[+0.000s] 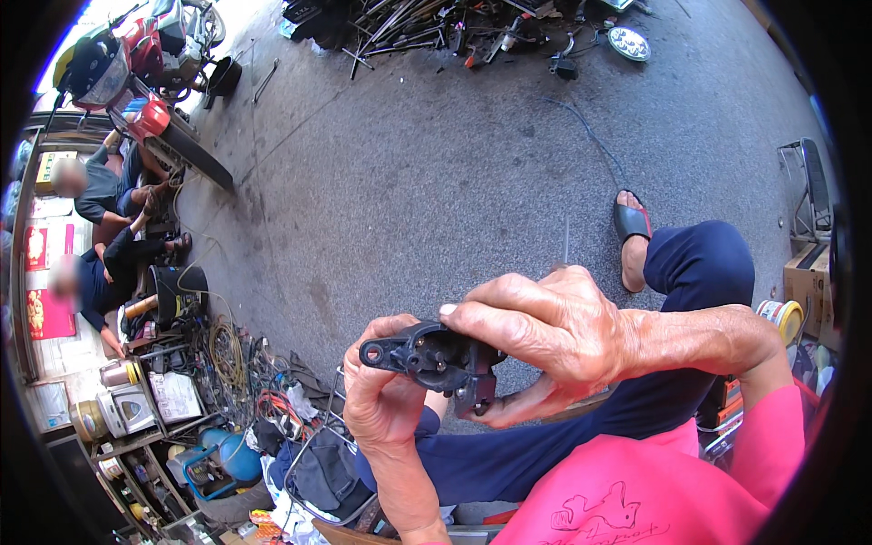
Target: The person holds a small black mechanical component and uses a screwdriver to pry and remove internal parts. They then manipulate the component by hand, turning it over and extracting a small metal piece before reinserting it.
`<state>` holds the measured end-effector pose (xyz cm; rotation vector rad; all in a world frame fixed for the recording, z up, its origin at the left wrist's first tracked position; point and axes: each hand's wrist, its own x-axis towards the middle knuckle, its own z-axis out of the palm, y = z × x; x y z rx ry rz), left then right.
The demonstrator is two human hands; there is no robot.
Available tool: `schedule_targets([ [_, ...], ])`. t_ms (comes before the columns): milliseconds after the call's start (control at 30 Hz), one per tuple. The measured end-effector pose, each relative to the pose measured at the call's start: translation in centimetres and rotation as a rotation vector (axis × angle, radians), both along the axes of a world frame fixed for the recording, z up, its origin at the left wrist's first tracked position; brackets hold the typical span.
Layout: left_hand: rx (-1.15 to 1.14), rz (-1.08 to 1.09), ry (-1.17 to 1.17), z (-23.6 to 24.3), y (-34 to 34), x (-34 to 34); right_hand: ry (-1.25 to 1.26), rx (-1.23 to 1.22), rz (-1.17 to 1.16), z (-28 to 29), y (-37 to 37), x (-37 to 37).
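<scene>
A black mechanical housing (431, 355) with a round open cavity and a lug with a hole sits between my two hands, above my lap. My left hand (389, 407) grips it from below and the left, with fingers behind it and the thumb side near the lug. From the right, my right hand (565, 338) closes over its other end, index finger stretched along the top edge and thumb below. A thin pale rod (567, 238) shows just beyond my right knuckles; whether I hold it I cannot tell. The right palm is hidden.
Metal rods and parts (427, 27) lie heaped on the far floor, with a round lamp (629, 44) beside them. A red motorcycle (150, 118) stands far left. Two people (100, 191) sit at the left. Cables (232, 354) and a blue tank (238, 454) crowd the near left; a cardboard box (808, 277) stands right.
</scene>
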<state>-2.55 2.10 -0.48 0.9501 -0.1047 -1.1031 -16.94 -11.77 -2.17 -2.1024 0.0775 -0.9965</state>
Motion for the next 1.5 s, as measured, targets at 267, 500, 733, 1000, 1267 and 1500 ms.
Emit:
schedule_targets([
  [267,-0.046,-0.181,-0.078,-1.4,1.1,1.4,-0.001,0.022,0.105,0.1,0.1,-0.2],
  [500,-0.014,-0.061,-0.114,-0.6,0.2,0.5,0.029,0.034,0.067,-0.2,0.1,-0.1],
  [733,0.001,-0.125,-0.15,-0.9,0.7,0.7,0.046,0.004,0.078,0.2,-0.1,-0.3],
  [1000,-0.042,-0.152,0.004,-0.8,0.1,-0.1,0.08,0.017,-0.037,0.1,-0.1,-0.3],
  [1267,0.003,-0.107,-0.026,-0.1,0.0,-0.5,0.047,0.007,-0.007,-0.3,-0.1,-0.2],
  [1500,0.023,-0.049,-0.048,-0.7,0.6,0.0,0.065,0.05,0.062,-0.4,0.3,-0.4],
])
